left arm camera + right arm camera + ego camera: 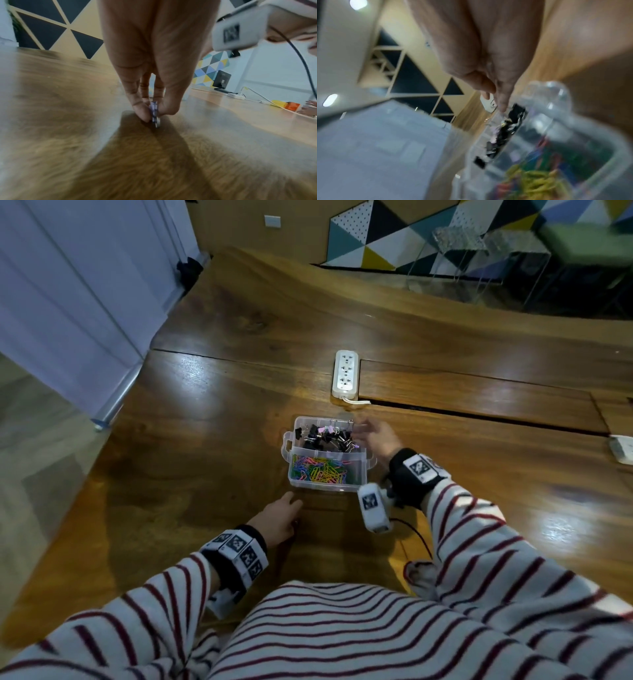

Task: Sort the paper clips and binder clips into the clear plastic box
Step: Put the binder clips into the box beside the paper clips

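The clear plastic box sits on the wooden table in front of me. Black and pink binder clips fill its far compartment, and coloured paper clips fill the near one. My right hand reaches over the far compartment's right side with straight fingers and nothing seen in them; it is blurred. My left hand is down at the table just in front of the box. Its thumb and forefinger pinch a small purple patterned binder clip that touches the wood.
A white power strip lies beyond the box beside a long slot in the table. A white object sits at the right edge. The table's left edge drops to the floor by a curtain.
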{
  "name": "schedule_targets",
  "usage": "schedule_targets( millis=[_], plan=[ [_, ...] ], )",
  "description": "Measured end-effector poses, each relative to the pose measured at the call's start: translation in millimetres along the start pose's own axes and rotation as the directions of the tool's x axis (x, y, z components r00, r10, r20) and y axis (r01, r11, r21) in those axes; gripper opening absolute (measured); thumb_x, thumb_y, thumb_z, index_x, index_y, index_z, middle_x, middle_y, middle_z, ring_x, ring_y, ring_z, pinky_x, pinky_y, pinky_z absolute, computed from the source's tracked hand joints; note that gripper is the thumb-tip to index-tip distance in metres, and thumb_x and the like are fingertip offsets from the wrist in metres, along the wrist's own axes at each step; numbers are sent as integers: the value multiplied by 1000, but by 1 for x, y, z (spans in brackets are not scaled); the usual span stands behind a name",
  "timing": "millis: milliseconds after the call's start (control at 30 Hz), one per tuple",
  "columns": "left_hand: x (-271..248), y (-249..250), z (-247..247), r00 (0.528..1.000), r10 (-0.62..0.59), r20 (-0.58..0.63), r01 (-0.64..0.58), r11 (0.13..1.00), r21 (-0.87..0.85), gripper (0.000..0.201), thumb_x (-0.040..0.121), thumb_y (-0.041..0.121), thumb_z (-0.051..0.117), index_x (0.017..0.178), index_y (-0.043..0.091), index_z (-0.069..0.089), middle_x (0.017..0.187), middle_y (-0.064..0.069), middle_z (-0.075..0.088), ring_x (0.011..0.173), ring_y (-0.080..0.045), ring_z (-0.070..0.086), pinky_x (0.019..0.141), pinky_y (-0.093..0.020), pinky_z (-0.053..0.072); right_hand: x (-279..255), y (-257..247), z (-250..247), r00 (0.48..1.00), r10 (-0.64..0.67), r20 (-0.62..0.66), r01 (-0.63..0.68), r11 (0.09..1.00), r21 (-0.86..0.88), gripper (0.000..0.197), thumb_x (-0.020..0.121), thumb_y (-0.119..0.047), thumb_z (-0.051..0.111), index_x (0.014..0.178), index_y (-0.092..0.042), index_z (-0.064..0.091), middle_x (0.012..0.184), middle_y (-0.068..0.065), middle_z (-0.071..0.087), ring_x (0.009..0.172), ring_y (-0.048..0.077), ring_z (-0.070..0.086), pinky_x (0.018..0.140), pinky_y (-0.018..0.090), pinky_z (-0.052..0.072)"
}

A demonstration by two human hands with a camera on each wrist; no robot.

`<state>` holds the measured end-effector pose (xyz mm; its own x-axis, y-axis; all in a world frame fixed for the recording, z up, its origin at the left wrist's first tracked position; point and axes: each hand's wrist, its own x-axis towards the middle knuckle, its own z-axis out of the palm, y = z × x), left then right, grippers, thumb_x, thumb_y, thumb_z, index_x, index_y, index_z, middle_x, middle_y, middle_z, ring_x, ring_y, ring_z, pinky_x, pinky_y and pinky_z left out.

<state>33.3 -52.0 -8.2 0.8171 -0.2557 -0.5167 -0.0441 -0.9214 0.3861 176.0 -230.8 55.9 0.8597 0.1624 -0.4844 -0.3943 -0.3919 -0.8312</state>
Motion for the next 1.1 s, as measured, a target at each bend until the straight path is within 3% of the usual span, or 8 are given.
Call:
schedule_targets(
  millis=[133, 267, 333, 433, 733, 833, 1000, 1100],
  plan=[
    [-1, -12, -10, 999, 0, -34, -3, 994, -109, 23, 80, 8, 58, 101, 11, 51, 106, -5, 43, 97, -22, 50, 82, -29, 45, -7, 31, -9, 960, -193, -202, 92, 901, -424, 30, 89, -4, 49, 119, -6, 49, 120, 13, 56, 108, 27, 58, 95, 35, 49],
    [-3, -15, -35, 980, 6, -199, -56, 967, -248, 14, 80, 9, 62, 88, 17, 52, 97, 0, 48, 87, -14, 51, 67, -14, 42, -9, 60, -8, 991, 22, -134, -94, 822, -562, 63, 89, -38, 53, 135, -6, 24, 129, 17, 49, 111, 33, 55, 96, 44, 46],
    [3, -14, -52, 951, 0, -308, -96, 950, -296, 12, 81, 9, 62, 90, 14, 55, 100, -2, 52, 90, -15, 53, 70, -15, 42, -9, 69, -3, 991, 110, -76, -134, 813, -566, 72, 89, -37, 54, 139, -4, 15, 120, 20, 55, 100, 31, 60, 84, 37, 52],
    [17, -7, -75, 900, -22, -434, -175, 896, -408, 11, 82, 6, 61, 91, 9, 56, 97, -3, 51, 87, -13, 51, 71, -15, 40, -8, 77, 8, 993, 106, -60, -122, 855, -504, 50, 91, -18, 53, 130, -1, 27, 105, 17, 56, 77, 22, 57, 57, 21, 47],
    [67, 15, -90, 923, -98, -372, -64, 915, -399, 16, 84, 12, 62, 99, 7, 60, 111, -7, 59, 100, -16, 56, 87, -24, 42, -48, 92, 12, 984, 174, 31, -144, 891, -430, 37, 88, -16, 56, 118, -8, 36, 115, 17, 60, 95, 29, 63, 76, 35, 53],
    [63, 14, -79, 975, -16, -220, -75, 914, -399, 21, 87, 8, 57, 107, 7, 62, 114, -9, 65, 107, -17, 58, 92, -23, 40, -63, 100, 13, 982, 183, 55, -144, 899, -413, 39, 88, -18, 57, 119, -10, 36, 113, 14, 61, 81, 21, 61, 62, 25, 49],
    [26, -8, -60, 846, -135, -516, -135, 881, -453, 27, 88, -4, 48, 110, 5, 61, 116, -13, 59, 106, -20, 56, 97, -33, 46, -81, 114, 7, 968, 229, 101, -172, 901, -398, 36, 88, -18, 56, 118, -13, 37, 102, 7, 61, 69, 12, 59, 55, 19, 46],
    [-3, -16, -40, 885, -238, -400, 55, 907, -417, 37, 89, 14, 54, 125, 9, 48, 123, -10, 50, 111, -21, 52, 97, -33, 44, -84, 116, 2, 961, 246, 125, -179, 901, -395, 35, 87, -19, 59, 116, -13, 39, 89, 2, 60, 61, 9, 58, 53, 19, 47]
  ],
)
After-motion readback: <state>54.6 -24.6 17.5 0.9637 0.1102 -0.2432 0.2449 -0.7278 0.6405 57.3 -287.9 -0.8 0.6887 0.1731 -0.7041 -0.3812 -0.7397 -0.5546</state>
